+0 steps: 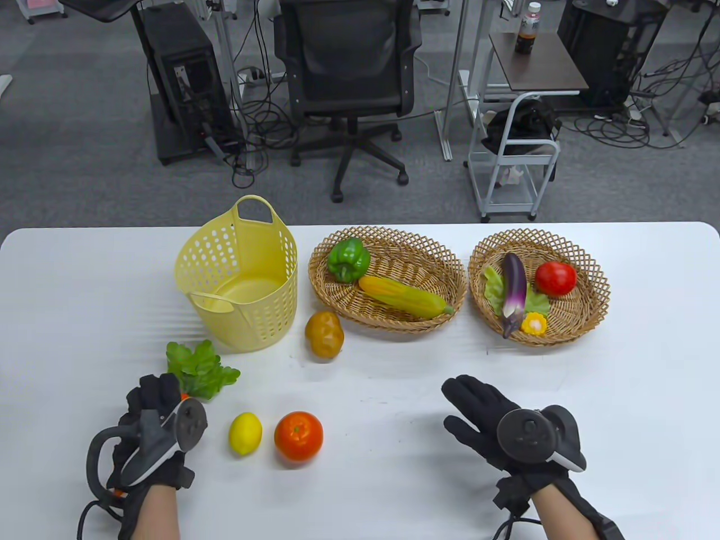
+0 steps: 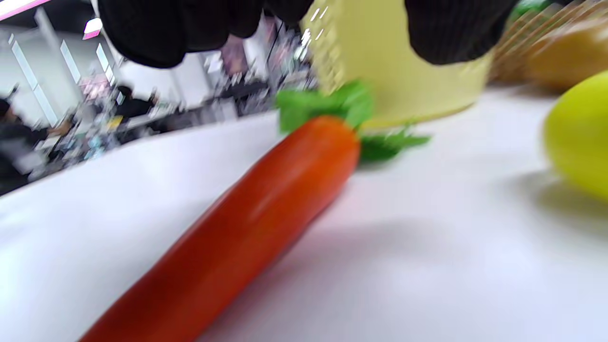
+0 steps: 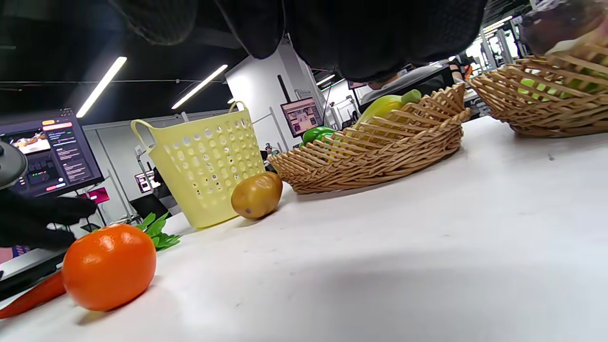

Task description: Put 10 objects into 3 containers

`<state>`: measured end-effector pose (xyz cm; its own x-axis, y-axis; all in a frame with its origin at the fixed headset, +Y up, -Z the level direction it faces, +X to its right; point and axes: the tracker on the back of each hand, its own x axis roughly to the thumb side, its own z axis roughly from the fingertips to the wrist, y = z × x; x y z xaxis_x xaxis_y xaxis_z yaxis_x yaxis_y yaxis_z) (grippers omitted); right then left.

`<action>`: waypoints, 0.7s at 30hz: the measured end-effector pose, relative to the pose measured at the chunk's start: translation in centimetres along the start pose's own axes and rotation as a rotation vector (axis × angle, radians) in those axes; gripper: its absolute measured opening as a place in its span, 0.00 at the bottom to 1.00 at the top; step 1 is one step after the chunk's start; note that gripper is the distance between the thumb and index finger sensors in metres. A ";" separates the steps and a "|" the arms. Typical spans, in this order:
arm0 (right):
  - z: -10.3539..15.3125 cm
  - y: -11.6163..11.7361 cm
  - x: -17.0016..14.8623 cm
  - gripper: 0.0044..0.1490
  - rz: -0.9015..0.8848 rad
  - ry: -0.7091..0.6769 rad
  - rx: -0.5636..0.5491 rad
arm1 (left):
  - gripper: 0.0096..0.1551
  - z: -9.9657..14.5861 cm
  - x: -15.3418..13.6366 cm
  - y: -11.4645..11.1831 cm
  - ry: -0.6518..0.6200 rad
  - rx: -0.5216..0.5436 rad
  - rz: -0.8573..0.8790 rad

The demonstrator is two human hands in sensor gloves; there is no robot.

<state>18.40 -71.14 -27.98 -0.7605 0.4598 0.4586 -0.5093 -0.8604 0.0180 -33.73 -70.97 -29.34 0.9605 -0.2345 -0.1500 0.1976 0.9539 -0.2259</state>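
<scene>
Table view, mid-sort: six of the ten items already sit in containers. The middle wicker basket (image 1: 388,278) holds a green bell pepper (image 1: 348,259) and a corn cob (image 1: 404,296); the right wicker basket (image 1: 539,286) holds an eggplant (image 1: 514,289), a tomato (image 1: 555,278), a lettuce leaf (image 1: 494,286) and a small yellow corn piece (image 1: 534,324). The yellow plastic basket (image 1: 239,284) appears to hold nothing yet.

Four items wait on the white table (image 1: 619,394): a potato (image 1: 324,334) between the yellow basket and the middle wicker basket, a lemon (image 1: 245,433) and an orange (image 1: 298,436) side by side near the front edge, and a carrot (image 2: 247,223).

The carrot lies flat under the left hand (image 1: 154,433), mostly hidden from above. Its long axis runs diagonally, leafy green top (image 1: 199,368) pointing away from the person toward the yellow basket, just short of its base, and the orange root running back beneath the glove. In the blurred left wrist view the fingers (image 2: 180,28) hang above the root without visibly closing on it; whether they touch it cannot be told.

The right hand (image 1: 506,430) hovers over bare table at the right, fingers spread, holding nothing. By this reading the carrot looks to be the next pick, with the lemon, orange and potato to follow.
</scene>
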 end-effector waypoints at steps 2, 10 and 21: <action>0.0 0.0 -0.3 0.39 -0.005 0.014 0.002 | 0.55 -0.8 -1.0 -1.0 0.047 -0.108 0.001; -0.2 0.3 -0.9 0.40 0.013 0.037 0.044 | 0.55 -2.7 -2.9 -3.7 0.092 -0.368 0.035; -0.2 0.3 -1.2 0.39 0.015 0.060 0.061 | 0.40 -3.0 -3.8 -4.7 0.122 -0.337 -0.005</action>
<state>19.02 -71.92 -28.72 -0.7916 0.4574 0.4051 -0.4737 -0.8782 0.0660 -38.87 -75.10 -30.59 0.9251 -0.2788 -0.2577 0.1067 0.8424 -0.5282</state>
